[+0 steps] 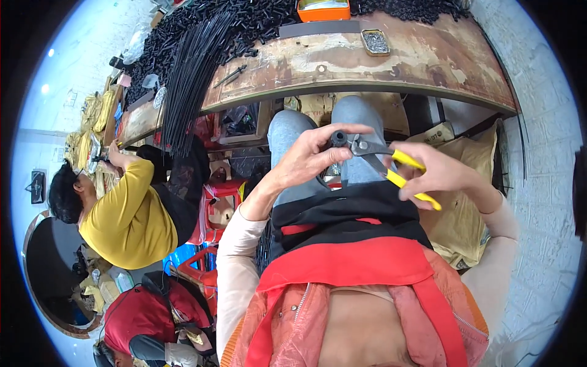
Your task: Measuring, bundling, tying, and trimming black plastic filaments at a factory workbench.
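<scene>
Above my lap, my left hand is closed around a short black tubular part, its round hollow end facing up between thumb and fingers. My right hand grips pliers by their yellow handles, which stand spread apart. The metal head of the pliers meets the side of the black part, close to my left fingertips. Whether the jaws are clamped on something small there cannot be made out.
A worn wooden bench crosses ahead, holding a heap of black parts, a bundle of long black rods, an orange box and a small tin of metal bits. Co-workers in yellow and red sit at left.
</scene>
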`<state>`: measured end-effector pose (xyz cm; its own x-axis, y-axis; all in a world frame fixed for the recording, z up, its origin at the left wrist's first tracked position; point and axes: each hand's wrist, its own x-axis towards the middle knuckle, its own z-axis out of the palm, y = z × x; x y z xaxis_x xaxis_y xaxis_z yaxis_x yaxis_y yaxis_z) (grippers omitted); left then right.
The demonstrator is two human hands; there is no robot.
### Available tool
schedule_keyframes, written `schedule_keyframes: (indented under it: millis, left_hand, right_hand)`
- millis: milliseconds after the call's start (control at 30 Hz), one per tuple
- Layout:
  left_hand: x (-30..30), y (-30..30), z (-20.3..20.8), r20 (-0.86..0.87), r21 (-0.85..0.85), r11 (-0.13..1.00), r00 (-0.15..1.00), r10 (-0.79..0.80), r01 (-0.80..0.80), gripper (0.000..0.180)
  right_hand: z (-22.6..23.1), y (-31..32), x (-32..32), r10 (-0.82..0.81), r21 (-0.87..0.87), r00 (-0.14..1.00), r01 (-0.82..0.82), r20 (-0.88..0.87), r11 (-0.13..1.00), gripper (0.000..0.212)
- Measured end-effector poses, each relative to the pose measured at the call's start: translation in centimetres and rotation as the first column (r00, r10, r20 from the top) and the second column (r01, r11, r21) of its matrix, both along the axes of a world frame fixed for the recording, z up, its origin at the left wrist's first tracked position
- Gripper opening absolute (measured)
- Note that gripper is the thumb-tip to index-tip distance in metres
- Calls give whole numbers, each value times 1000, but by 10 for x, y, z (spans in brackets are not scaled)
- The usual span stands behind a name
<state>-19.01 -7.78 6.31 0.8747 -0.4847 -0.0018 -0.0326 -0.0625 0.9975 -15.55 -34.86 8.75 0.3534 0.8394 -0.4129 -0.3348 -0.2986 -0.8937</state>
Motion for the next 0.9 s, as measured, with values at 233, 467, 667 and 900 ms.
schedule_keyframes:
  millis: [233, 467, 667, 900]
  left_hand:
    - [3, -3, 0, 42, -41, 995, 995, 96, -94, 52]
    - [-1, 19, 3, 26, 64, 998, 999, 25, -26, 64]
    - [-15, 14, 9, 196, 50, 989, 972, 130, -142, 38]
    - [-29, 26, 2, 137, -129, 974, 969, 204, -187, 45]
  right_hand:
    - [-14, 8, -4, -71, 63, 24, 243, 997, 968, 36]
    - [-27, 29, 1, 266, 263, 786, -136, -558, 955, 31]
    - [-12, 33, 0, -241, 197, 200, 215, 950, 957, 32]
    - [-44, 64, -23, -174, 124, 774, 123, 610, 985, 27]
